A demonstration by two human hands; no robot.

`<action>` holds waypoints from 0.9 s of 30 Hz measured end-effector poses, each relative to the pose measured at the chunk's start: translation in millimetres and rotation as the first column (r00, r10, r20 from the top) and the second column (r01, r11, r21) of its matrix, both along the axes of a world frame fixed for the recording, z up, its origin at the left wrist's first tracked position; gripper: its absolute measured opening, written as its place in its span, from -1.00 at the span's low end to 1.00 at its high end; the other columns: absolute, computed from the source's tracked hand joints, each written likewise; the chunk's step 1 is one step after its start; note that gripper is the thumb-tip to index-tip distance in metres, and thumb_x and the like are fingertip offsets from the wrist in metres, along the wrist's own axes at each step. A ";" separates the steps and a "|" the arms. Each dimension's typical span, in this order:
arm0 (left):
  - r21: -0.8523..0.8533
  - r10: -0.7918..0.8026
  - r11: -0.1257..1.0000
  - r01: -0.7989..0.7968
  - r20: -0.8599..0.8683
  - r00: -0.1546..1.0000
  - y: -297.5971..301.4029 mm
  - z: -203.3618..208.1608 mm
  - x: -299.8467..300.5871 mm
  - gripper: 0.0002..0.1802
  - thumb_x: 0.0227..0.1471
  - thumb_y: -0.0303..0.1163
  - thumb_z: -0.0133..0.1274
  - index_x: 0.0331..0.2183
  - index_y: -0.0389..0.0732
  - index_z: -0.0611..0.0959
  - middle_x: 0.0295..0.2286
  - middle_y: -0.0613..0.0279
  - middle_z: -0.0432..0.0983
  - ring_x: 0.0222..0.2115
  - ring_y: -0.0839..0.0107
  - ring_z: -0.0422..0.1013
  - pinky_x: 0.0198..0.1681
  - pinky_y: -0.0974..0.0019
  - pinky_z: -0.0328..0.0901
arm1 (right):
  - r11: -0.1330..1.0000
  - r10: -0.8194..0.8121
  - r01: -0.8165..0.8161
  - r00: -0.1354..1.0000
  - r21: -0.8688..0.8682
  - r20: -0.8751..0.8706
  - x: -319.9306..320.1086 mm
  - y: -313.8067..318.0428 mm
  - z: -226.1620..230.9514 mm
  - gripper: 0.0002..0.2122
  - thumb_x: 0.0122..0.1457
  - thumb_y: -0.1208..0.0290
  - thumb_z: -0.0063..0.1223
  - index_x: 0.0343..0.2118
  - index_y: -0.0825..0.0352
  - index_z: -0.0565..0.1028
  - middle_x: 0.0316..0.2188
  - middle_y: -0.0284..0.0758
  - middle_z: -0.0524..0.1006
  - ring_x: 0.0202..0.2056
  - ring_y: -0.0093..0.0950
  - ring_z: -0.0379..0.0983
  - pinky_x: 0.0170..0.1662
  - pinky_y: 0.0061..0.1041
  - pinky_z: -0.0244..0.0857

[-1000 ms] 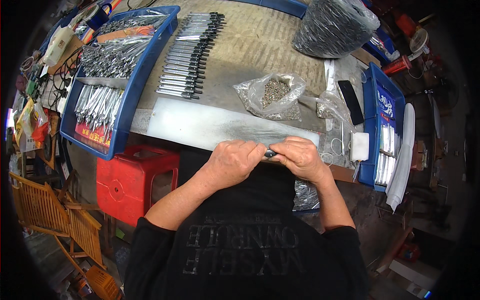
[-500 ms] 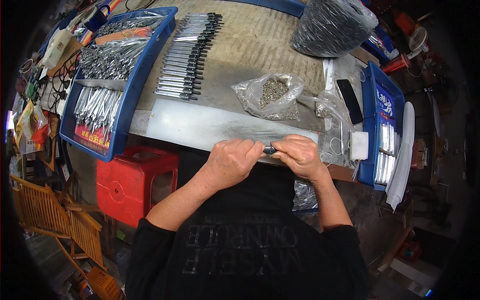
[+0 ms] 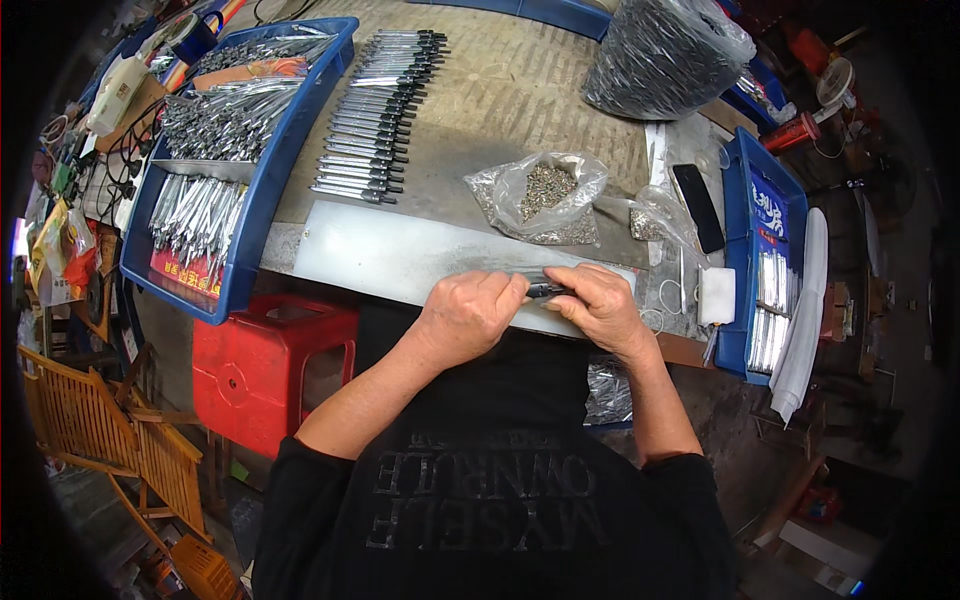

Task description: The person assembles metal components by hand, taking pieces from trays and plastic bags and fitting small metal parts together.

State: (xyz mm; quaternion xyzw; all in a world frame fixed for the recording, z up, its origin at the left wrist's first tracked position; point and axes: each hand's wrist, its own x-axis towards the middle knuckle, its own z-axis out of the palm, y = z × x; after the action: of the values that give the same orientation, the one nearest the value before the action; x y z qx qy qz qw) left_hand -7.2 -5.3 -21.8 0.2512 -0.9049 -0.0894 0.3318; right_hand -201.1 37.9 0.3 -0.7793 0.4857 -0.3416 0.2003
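Observation:
Both hands meet over the front edge of a white board (image 3: 370, 248). Between them is a short dark cylindrical piece (image 3: 543, 290) with a shiny surface; most of it is hidden by the fingers. My left hand (image 3: 468, 310) is closed round its left end. With thumb and fingers, my right hand (image 3: 598, 305) pinches the right end. Just beyond the board lies an open clear plastic bag (image 3: 545, 195) of tiny metal parts. Farther left, a row of slim silver rods with black ends (image 3: 370, 130) is laid out side by side.
A blue tray (image 3: 240, 255) of silver rods stands at the left, above a red stool (image 3: 250, 370). On the right are a phone (image 3: 698, 208), a white block (image 3: 716, 295) and another blue tray (image 3: 735, 330). A large bag of dark parts (image 3: 665, 60) sits at the back.
The right thumb and fingers have shifted on the dark piece, and more of it shows between the hands. My left hand stays closed in nearly the same place.

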 end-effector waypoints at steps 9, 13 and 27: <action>0.002 0.039 0.999 -0.039 0.045 0.998 -14.1 -17.1 -3.3 -0.81 -0.19 -0.38 0.09 -0.47 -0.23 0.47 -0.71 0.27 0.30 -0.70 0.34 0.34 -0.68 0.31 0.25 | 0.971 -0.233 0.232 0.972 -0.062 -0.013 -11.7 -25.1 11.1 -0.85 -0.08 0.54 0.09 -0.40 0.42 0.49 -0.53 -0.21 0.49 -0.47 -0.31 0.43 -0.39 -0.43 0.29; 0.041 0.037 0.998 -0.040 0.060 0.997 -14.8 -19.1 -3.0 -0.81 -0.19 -0.38 0.09 -0.47 -0.24 0.46 -0.70 0.24 0.31 -0.70 0.33 0.35 -0.68 0.31 0.25 | 0.958 -0.276 0.270 0.960 -0.098 -0.052 -12.1 -46.6 14.7 -0.89 -0.06 0.55 0.06 -0.43 0.41 0.48 -0.54 -0.21 0.48 -0.46 -0.29 0.42 -0.38 -0.41 0.28; 0.059 0.037 0.998 -0.039 0.031 0.999 -14.8 -20.6 -2.6 -0.81 -0.19 -0.37 0.10 -0.48 -0.23 0.46 -0.70 0.24 0.31 -0.69 0.32 0.35 -0.66 0.31 0.25 | 0.957 -0.214 0.286 0.795 0.040 -0.567 -5.7 -90.1 -1.5 -0.89 -0.12 0.51 -0.05 -0.60 0.39 0.51 -0.58 -0.08 0.49 -0.47 -0.15 0.46 -0.37 -0.25 0.33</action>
State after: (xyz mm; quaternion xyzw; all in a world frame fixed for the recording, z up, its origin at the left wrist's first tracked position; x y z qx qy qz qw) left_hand -9.8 -20.1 -42.4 0.2794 -0.9017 -0.1063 0.3124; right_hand -206.8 -52.2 -1.2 -0.7597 0.6417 -0.0924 0.0508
